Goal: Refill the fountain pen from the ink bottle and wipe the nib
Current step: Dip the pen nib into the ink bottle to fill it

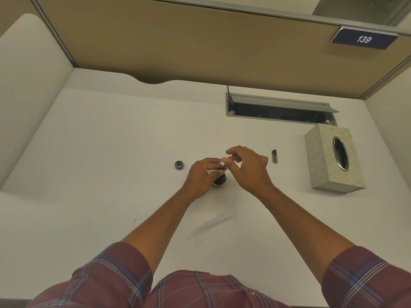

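A small dark ink bottle (219, 180) stands open on the white desk, partly hidden under my left hand (203, 176), which grips its top. My right hand (246, 167) hovers just above the bottle's mouth, its thumb and fingertips pinched on a small dark part of the fountain pen (225, 167); most of the pen is hidden by the fingers. The bottle's round dark cap (179, 165) lies on the desk to the left. A short dark pen piece with a clip (275, 156), probably the pen's cap, lies to the right.
A patterned tissue box (335, 158) stands at the right with its oval opening facing me. Behind it a grey cable tray (280, 107) is set open into the desk. Tan partition walls enclose the desk at back and sides.
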### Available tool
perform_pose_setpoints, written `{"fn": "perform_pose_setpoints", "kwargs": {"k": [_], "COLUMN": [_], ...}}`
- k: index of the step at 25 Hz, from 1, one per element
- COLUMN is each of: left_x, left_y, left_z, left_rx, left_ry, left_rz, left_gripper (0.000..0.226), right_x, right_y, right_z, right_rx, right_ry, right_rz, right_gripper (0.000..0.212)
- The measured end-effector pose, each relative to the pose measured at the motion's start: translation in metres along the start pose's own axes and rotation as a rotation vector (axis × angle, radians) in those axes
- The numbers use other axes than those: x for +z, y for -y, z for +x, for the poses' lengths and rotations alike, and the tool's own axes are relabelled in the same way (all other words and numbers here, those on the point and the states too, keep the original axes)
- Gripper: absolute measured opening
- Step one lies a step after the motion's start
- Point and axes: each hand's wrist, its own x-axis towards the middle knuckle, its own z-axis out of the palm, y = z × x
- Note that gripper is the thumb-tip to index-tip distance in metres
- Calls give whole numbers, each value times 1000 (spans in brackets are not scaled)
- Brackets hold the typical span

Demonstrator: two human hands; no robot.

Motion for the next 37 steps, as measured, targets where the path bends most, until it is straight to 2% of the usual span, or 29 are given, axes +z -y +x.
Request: {"fn": "perform_pose_setpoints", "kwargs": {"k": [3,7,12,21,26,30,34,37], "left_x": [-1,0,-1,0,-1,-3,-8,-8], "left_y": [1,0,0,-3,-4,-9,-12,-10], "left_z": [0,-3,-3,-3,-4,-5,-14,-27], "left_rx": [-18,21,-34,-40,-47,-41,-31,-29], "left_ry": [-5,1,-5,22,24,38,-30,-201], "left_rz": [0,-5,2,14,21,47,36,30], "left_gripper": [30,21,28,34,36,27,28,26], "right_x": [0,1,-2,0,-2,-2,-4,-7], "right_y": [1,1,-1,3,6,7,8,8], "right_z": [-1,4,-1,-2,-8,-10,-13,-19], "right_rx": [-25,31,-17,5,35,31,46,58], "right_ry": [13,-20,16,-35,54,101,108,93], "right_rz": [-28,-71,-9,-94,-14,-48,-40,-36], "right_gripper": [12,24,13,21,16,13,11,11]}}
